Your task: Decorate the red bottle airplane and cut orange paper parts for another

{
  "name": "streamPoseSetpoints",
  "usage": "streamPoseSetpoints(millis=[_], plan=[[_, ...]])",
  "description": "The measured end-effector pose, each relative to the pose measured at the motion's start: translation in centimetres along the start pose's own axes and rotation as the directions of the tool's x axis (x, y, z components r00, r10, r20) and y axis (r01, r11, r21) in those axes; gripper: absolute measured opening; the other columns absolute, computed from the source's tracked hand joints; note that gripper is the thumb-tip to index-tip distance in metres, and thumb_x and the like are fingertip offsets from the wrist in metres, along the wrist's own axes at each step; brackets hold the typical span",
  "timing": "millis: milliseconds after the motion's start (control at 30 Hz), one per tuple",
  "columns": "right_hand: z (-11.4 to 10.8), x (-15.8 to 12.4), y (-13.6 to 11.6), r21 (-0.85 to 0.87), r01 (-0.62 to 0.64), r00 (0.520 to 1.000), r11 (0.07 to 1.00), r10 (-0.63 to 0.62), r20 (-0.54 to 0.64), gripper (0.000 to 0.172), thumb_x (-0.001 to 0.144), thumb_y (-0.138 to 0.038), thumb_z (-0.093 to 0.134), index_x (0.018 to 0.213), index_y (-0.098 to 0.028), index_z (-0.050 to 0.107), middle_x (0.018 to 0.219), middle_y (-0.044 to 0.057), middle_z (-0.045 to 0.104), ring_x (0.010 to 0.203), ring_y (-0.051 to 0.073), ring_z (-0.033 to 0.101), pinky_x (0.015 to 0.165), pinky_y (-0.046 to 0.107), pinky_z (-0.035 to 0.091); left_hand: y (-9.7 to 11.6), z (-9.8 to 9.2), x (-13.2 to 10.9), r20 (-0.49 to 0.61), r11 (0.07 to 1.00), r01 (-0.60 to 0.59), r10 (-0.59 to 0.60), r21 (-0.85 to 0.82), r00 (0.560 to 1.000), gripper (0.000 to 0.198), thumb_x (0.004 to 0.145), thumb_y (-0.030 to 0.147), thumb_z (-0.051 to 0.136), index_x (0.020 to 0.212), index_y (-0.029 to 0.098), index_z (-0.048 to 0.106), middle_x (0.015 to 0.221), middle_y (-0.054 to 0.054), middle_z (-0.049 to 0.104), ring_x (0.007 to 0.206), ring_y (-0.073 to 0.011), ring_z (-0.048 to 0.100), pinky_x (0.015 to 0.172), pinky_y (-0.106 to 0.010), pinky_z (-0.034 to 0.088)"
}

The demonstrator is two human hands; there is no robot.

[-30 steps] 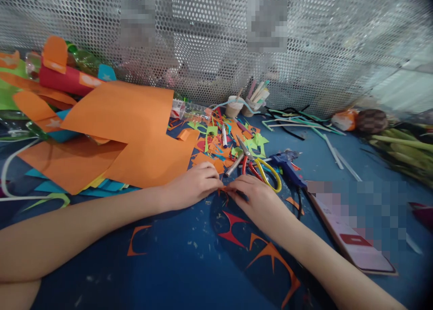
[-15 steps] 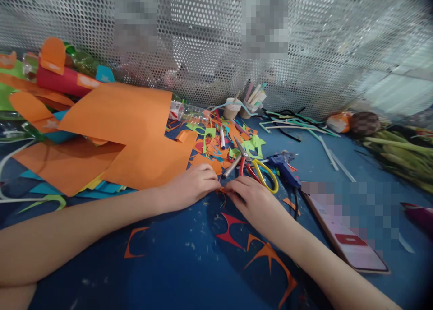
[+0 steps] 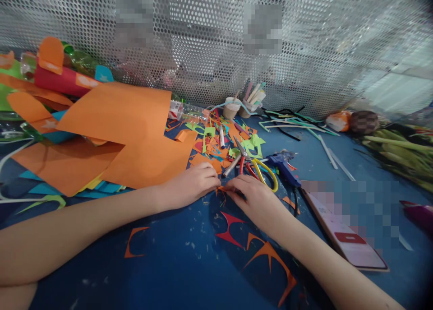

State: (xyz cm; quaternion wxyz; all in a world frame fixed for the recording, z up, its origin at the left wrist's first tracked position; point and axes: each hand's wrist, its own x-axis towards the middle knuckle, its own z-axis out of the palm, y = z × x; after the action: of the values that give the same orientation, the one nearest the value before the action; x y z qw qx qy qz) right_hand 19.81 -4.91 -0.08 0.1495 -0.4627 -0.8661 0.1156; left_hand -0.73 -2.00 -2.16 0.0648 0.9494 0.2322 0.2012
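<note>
My left hand (image 3: 192,186) rests at the middle of the blue table, its fingers curled together at the fingertips. Facing it, my right hand (image 3: 252,193) has its fingers pressed together close to the left fingertips. Between them shows a small orange paper scrap (image 3: 220,189), pinched in the right fingertips; whether the left fingers hold part of it is hidden. Scissors with yellow handles (image 3: 265,172) lie just behind my right hand. Large orange paper sheets (image 3: 152,156) are behind my left hand. Below my right hand lies a red paper offcut (image 3: 230,229).
Colourful paper scraps (image 3: 209,143) pile up behind the hands. A blue glue gun (image 3: 284,168) and a phone (image 3: 352,240) lie on the right. Orange offcuts (image 3: 270,252) are near the front. Two cups (image 3: 232,108) stand before a perforated metal screen (image 3: 203,39).
My right hand has shifted very slightly, its fingers still close to the left fingertips. Otherwise, only a slight shift of the camera view shows.
</note>
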Motion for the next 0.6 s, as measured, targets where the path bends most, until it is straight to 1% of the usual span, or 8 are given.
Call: streamPoseSetpoints(millis=[100,133,267,400,500,600], plan=[[-0.01,0.07,0.24,0.029,-0.044,0.999,0.999,0.044,-0.002,0.022,0.085,-0.015,0.059,0.106,-0.018,0.065,0.098,0.007,0.068,0.090,0.021,0.064,0.081,0.036,0.052,0.32,-0.20,0.10,0.026,0.995,-0.033,0.030,0.093,0.999,0.025,0.096,0.019,0.039,0.098,0.010,0.062,0.092,-0.010,0.062,0.093,-0.0202,0.050,0.085,-0.033,0.046],[0.01,0.09,0.29,0.041,-0.045,0.999,0.998,0.045,0.001,0.023,0.085,-0.017,0.059,0.108,-0.019,0.065,0.100,0.008,0.068,0.091,0.021,0.064,0.082,0.036,0.052,0.40,-0.26,0.13,0.031,0.993,-0.038,0.035,0.115,0.999,0.024,0.095,0.018,0.040,0.097,0.010,0.062,0.091,-0.010,0.062,0.092,-0.0204,0.050,0.084,-0.033,0.046],[0.27,0.18,0.30,0.064,-0.010,1.000,0.998,0.011,-0.017,0.016,0.087,-0.019,0.058,0.098,-0.021,0.069,0.096,0.006,0.068,0.091,0.020,0.063,0.082,0.035,0.052,0.52,-0.30,0.18,0.040,0.987,-0.064,0.058,0.150,0.998,0.023,0.094,0.017,0.042,0.100,0.008,0.062,0.095,-0.011,0.062,0.095,-0.0211,0.051,0.087,-0.033,0.046],[0.63,0.22,0.22,0.082,0.014,0.998,0.997,-0.009,-0.063,0.013,0.085,-0.016,0.059,0.090,-0.021,0.070,0.095,0.005,0.067,0.091,0.019,0.062,0.083,0.034,0.050,0.39,-0.02,0.09,-0.017,0.994,-0.017,0.019,0.110,1.000,0.024,0.095,0.018,0.040,0.100,0.011,0.063,0.106,-0.012,0.059,0.104,-0.0207,0.051,0.092,-0.034,0.046],[0.67,0.24,0.15,0.100,-0.015,0.998,0.995,0.021,-0.056,0.012,0.085,-0.014,0.058,0.089,-0.020,0.068,0.093,0.005,0.066,0.088,0.019,0.061,0.081,0.034,0.051,0.26,0.06,0.01,-0.013,0.999,0.010,-0.009,0.043,1.000,0.025,0.096,0.020,0.039,0.097,0.012,0.063,0.101,-0.010,0.061,0.100,-0.0189,0.053,0.089,-0.033,0.047],[0.57,0.25,-0.03,0.109,-0.028,0.998,0.994,0.033,-0.053,0.012,0.084,-0.013,0.058,0.088,-0.020,0.067,0.092,0.005,0.064,0.086,0.019,0.060,0.080,0.034,0.051,0.24,-0.06,-0.02,0.003,0.999,-0.012,0.012,0.048,1.000,0.024,0.096,0.018,0.039,0.095,0.011,0.062,0.097,-0.010,0.061,0.096,-0.0188,0.054,0.087,-0.033,0.048]])
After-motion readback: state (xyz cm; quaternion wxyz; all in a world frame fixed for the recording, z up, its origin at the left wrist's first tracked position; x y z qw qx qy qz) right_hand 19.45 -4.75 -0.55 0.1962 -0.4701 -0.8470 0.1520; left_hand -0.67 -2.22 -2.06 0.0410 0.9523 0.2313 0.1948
